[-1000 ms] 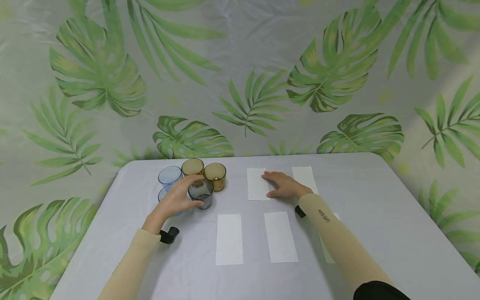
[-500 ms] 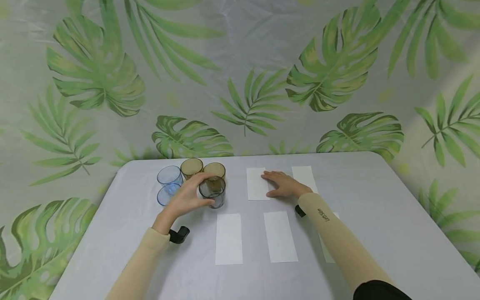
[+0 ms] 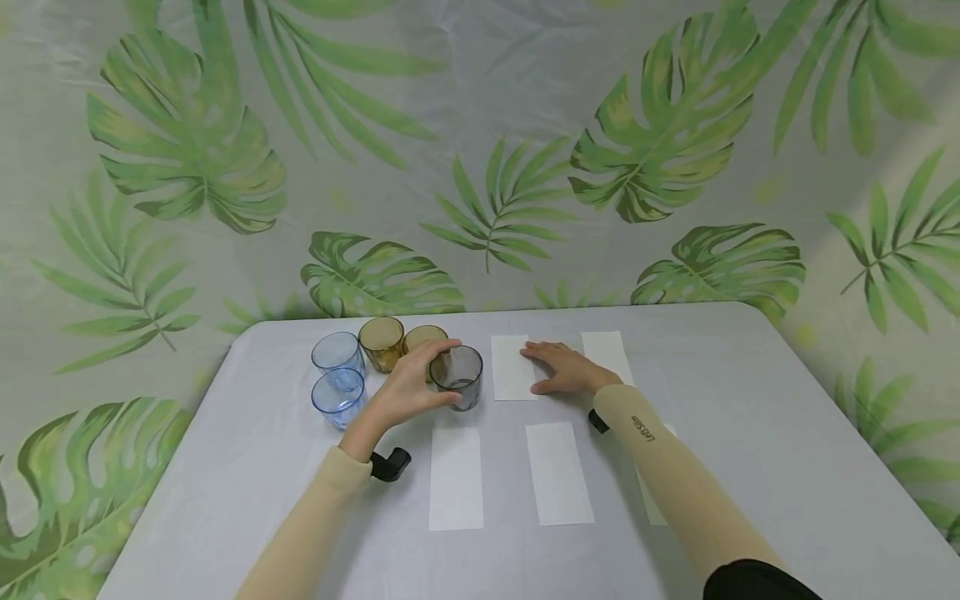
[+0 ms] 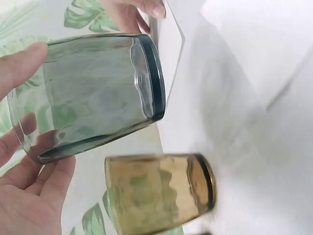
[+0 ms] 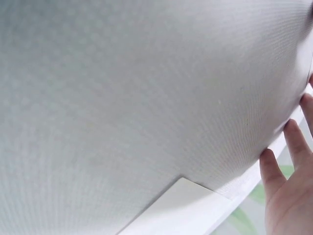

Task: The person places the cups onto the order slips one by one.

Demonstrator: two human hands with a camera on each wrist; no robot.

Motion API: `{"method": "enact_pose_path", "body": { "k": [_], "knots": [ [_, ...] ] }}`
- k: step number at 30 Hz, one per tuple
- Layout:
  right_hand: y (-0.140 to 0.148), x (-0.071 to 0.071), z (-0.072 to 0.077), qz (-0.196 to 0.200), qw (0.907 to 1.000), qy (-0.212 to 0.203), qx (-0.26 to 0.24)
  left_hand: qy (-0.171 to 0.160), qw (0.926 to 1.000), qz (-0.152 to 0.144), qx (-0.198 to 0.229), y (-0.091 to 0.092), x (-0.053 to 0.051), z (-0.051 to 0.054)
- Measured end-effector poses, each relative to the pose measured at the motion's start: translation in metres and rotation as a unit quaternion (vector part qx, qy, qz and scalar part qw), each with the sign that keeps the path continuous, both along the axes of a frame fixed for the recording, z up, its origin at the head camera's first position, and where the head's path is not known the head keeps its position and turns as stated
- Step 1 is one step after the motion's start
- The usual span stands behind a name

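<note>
"What did we find farthest left on the table?"

"We saw a rear blue glass and, just in front of it, a nearer blue glass. Beside them stood a brown glass, then a second brown glass, partly hidden by the left hand."

"How did we see that hand's fingers?"

"Pinching the grey glass near its rim, thumb on the near side, fingers on the far side. We found the glass mouth up, between the second brown glass and the back card. Its base looked clear of the cloth in the left wrist view."

"And further right?"

"We counted a front card and a middle card, then the right hand, fingers slightly spread, touching the back card. Past it we saw a far card and a half-covered card under the right sleeve."
</note>
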State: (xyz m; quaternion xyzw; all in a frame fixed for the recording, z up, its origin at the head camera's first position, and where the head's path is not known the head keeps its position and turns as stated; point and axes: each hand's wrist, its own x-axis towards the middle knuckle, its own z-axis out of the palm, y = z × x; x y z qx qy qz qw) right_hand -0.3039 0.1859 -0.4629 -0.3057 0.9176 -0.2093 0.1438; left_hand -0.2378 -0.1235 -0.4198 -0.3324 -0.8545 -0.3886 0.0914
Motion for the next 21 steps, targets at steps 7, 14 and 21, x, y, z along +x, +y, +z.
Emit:
{"method": "enact_pose_path", "body": {
  "k": [7,14,21],
  "knots": [
    [-0.001,0.001,0.003,0.003,1.0000,0.007,0.002,-0.007,1.0000,0.004,0.000,0.016,-0.005,-0.002],
    [-0.003,0.001,0.005,-0.008,0.9999,-0.006,0.004,-0.017,0.9998,0.008,-0.004,0.030,-0.011,-0.005],
    [-0.004,-0.001,0.003,-0.015,0.9998,-0.014,0.006,-0.030,0.9994,0.018,0.003,0.043,-0.018,-0.007]
  ]
}}
